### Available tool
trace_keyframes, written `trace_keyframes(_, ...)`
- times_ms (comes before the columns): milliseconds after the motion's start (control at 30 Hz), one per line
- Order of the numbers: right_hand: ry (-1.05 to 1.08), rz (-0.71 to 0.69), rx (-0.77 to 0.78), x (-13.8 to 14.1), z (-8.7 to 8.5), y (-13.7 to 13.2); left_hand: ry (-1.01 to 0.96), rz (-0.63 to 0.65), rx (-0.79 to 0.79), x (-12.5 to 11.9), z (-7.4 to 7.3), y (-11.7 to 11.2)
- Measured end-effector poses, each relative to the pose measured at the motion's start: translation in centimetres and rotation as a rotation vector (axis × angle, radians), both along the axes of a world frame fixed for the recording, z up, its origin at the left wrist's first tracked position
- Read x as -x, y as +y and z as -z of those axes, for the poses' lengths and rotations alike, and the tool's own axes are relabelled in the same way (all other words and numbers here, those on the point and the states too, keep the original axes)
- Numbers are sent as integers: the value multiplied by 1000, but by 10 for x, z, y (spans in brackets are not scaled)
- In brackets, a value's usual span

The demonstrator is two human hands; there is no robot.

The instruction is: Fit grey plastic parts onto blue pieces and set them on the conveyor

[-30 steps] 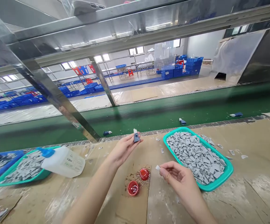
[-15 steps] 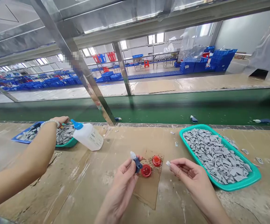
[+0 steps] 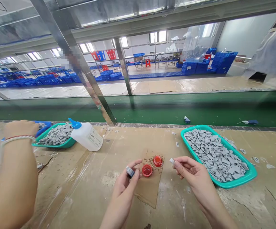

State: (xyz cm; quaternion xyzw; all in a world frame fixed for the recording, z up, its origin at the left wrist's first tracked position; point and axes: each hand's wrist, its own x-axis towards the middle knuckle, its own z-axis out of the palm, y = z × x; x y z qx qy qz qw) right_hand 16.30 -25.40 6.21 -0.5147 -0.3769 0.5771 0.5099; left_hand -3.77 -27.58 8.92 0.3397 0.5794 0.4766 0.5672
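Left hand point(image 3: 123, 187) curled nearly shut, gripping a small blue plastic part point(image 3: 130, 171) | right hand point(image 3: 192, 173) pinched a grey chip point(image 3: 172, 161) between thumb and finger | hands sat either side of a cardboard scrap point(image 3: 148, 190) bearing two red caps point(image 3: 147, 170) | teal tray point(image 3: 230, 185) of grey chips lay right | co-worker's hand point(image 3: 20, 128) rested beyond a second tray point(image 3: 56, 147)
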Motion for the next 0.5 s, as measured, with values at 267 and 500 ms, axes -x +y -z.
trace_keyframes(267, 171, -66, 79, 2, -2, -4, 182, -61, -102, -1, 0, 0)
trace_keyframes(500, 27, 168, -64, -37, -17, 6, 115, -154, -23, 6, 7, 5)
